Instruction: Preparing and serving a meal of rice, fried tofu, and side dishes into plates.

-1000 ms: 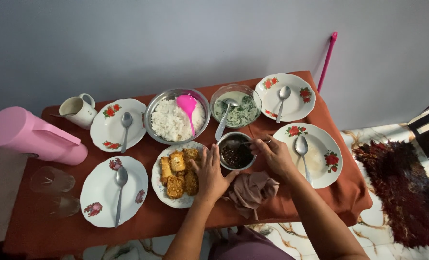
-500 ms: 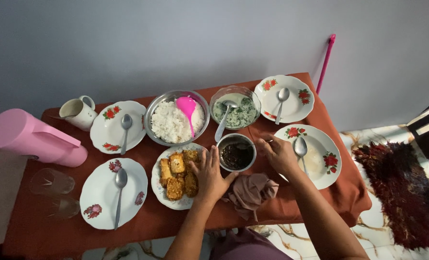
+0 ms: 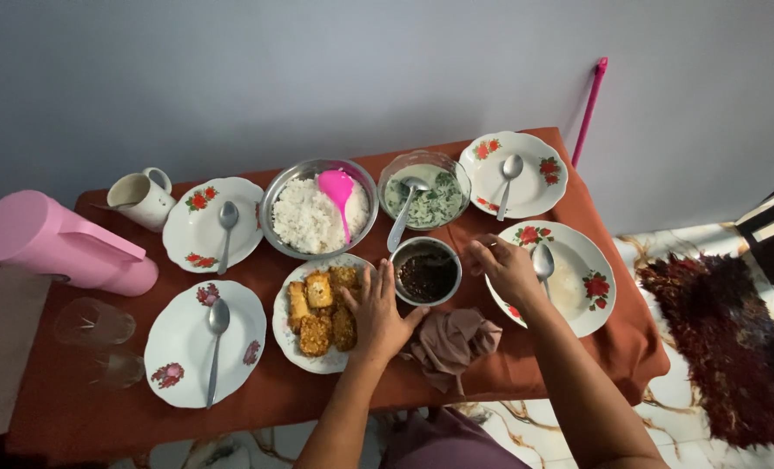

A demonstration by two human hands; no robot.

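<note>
A small metal bowl of dark sauce (image 3: 426, 273) stands at the middle of the table's near side. My left hand (image 3: 378, 314) lies flat with fingers spread, its thumb and forefinger against the bowl's left side, partly over a plate of fried pieces (image 3: 313, 317). Pinched fingers of my right hand (image 3: 504, 271) sit at the bowl's right rim, apparently on a thin small spoon whose tip I cannot see. This hand overlaps the edge of a flowered plate (image 3: 582, 287) with a spoon on it.
A metal bowl of rice (image 3: 304, 221) with a pink paddle (image 3: 339, 187) and a bowl of green soup (image 3: 435, 201) stand behind. Flowered plates with spoons (image 3: 191, 227) (image 3: 178, 343) (image 3: 535, 174), a pink jug (image 3: 57, 243), a mug (image 3: 141, 200), glasses (image 3: 94, 326) and a crumpled cloth (image 3: 452, 343) surround them.
My right hand has drawn back from over the sauce bowl to its right rim and the plate's edge. My left hand has stayed put.
</note>
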